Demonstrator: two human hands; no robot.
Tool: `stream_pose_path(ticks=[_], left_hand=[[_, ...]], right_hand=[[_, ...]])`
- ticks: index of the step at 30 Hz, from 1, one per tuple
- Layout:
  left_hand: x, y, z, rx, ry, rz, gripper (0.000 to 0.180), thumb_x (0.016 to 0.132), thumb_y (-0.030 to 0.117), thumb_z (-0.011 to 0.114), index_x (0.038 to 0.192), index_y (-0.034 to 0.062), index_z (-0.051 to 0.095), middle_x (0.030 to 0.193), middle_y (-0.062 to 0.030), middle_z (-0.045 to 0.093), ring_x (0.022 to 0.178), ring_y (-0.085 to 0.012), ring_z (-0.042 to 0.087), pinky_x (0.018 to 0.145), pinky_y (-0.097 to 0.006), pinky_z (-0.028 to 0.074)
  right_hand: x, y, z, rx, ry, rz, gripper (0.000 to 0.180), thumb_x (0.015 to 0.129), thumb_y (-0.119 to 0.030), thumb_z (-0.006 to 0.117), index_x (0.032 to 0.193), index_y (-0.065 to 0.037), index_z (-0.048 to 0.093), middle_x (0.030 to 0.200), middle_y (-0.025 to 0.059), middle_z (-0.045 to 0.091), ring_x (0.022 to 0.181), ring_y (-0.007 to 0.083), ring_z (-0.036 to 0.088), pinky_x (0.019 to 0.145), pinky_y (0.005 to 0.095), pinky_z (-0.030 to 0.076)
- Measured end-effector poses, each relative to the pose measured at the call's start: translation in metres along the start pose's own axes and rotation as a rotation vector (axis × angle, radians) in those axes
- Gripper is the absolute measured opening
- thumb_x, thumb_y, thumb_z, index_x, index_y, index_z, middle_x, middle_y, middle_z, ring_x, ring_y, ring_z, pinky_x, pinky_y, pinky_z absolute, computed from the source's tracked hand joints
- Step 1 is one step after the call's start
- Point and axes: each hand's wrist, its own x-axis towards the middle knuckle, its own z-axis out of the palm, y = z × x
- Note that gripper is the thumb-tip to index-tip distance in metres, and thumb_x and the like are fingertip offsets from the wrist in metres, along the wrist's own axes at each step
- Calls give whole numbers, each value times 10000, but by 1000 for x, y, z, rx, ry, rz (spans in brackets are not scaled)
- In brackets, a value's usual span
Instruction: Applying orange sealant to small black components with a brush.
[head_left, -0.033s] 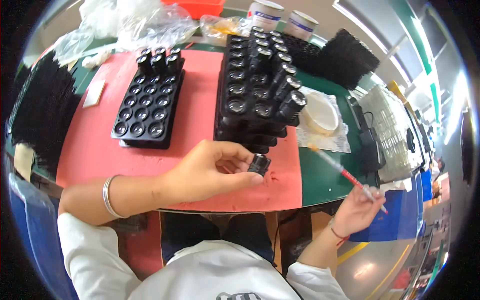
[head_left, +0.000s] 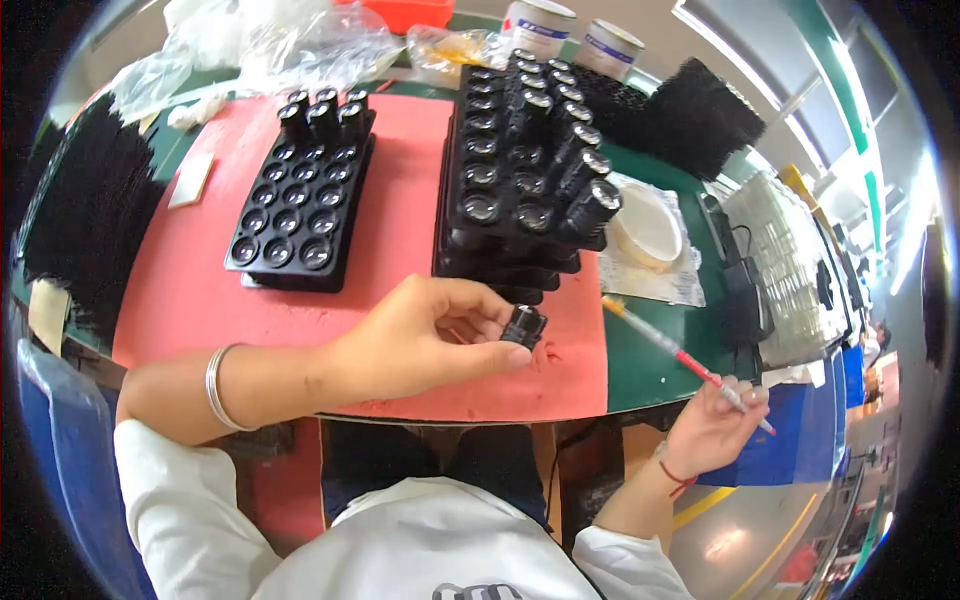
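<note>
Above the front of the pink mat, my left hand pinches a small black lens barrel between thumb and fingers, its shiny end facing up. My right hand is off the table's front right edge, closed around a slim pen-like brush with a clear-and-red handle. The brush's yellowish tip points toward the lens barrel but stays apart from it. Behind my left hand stands a stack of black trays with round wells, several taller lens barrels standing along its right side.
A smaller black tray to the left carries a few upright barrels at its far end. A round white dish sits right of the stack. White cans, plastic bags and black bristly pads lie around the green table.
The brush tip has shifted slightly left and nearer to me, toward the lens barrel. My left hand still holds the barrel in nearly the same place.
</note>
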Motion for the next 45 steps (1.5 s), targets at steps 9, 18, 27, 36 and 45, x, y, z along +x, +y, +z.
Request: stream_pose_path(ticks=[9, 18, 27, 36, 45], left_hand=[[0, 4, -2, 7, -34, -9, 287, 733, 224, 717, 878, -2, 617, 768, 4, 585, 713, -50, 514, 684, -206, 434], [1, -4, -6, -114, -152, 48, 247, 802, 130, 640, 994, -15, 586, 910, -35, 611, 855, -82, 550, 798, -242, 438], [-6, 2, -3, -85, -219, 79, 247, 802, 121, 629, 1011, -1, 578, 894, -10, 602, 811, -65, 545, 721, -212, 444], [-20, 75, -59, 582, 252, 566, 304, 637, 116, 732, 877, 1, 585, 780, -31, 575, 673, -87, 526, 612, -217, 435], [0, 56, -133, 1283, 731, 115, 299, 676, 286, 672, 801, 16, 642, 755, -142, 635, 718, -278, 615, 647, -348, 473]], right_hand=[[-9, 6, 7, -123, -197, -18, 291, 919, -330, 402, 779, -76, 387, 566, 36, 406, 470, 122, 356, 468, 252, 296], [-13, 6, 6, -271, -247, -79, 303, 913, -336, 417, 759, -77, 383, 567, 42, 421, 457, 130, 382, 467, 252, 300], [-14, 12, -2, -216, -126, -44, 297, 904, -322, 447, 745, -80, 380, 593, 23, 410, 517, 104, 349, 513, 248, 273], [-13, 22, -15, -25, 80, 138, 257, 887, -292, 482, 754, -86, 405, 604, -12, 353, 539, 81, 310, 534, 233, 259], [-15, 26, -9, -7, 103, 125, 243, 903, -266, 448, 768, -68, 409, 602, 0, 347, 540, 86, 301, 536, 232, 261]])
